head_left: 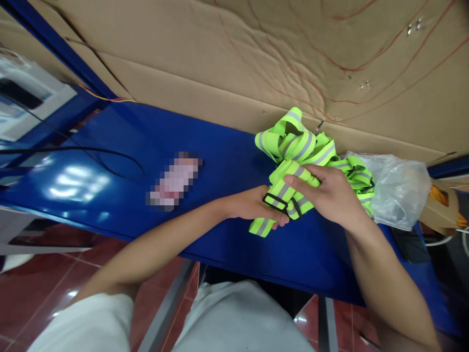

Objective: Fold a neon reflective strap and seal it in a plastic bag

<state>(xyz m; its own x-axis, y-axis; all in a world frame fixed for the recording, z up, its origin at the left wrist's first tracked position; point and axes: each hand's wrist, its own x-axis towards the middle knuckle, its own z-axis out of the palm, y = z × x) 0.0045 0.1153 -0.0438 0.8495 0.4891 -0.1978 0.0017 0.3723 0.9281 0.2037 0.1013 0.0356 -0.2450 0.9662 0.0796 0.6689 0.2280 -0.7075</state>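
Observation:
Both of my hands are on a folded bundle of neon-yellow reflective strap (280, 177) with a grey stripe and black buckles. My left hand (256, 203) is closed round its lower end, by a black slide buckle (275, 201); a short strap end hangs below the fingers. From the right, my right hand (331, 193) grips the upper folds, thumb on top, its other fingers partly hidden. Behind the hands a loose heap of the same strap (293, 139) lies against the cardboard, and more strap (361, 181) trails to the right.
The blue table (220, 156) bears a blurred-out pinkish item (174, 182) at left and a black cable (110, 152). A clear plastic bag (399, 188), a dark flat object (410, 244) and a cardboard box (441, 215) are at right. A cardboard panel (183, 54) with red wires stands behind.

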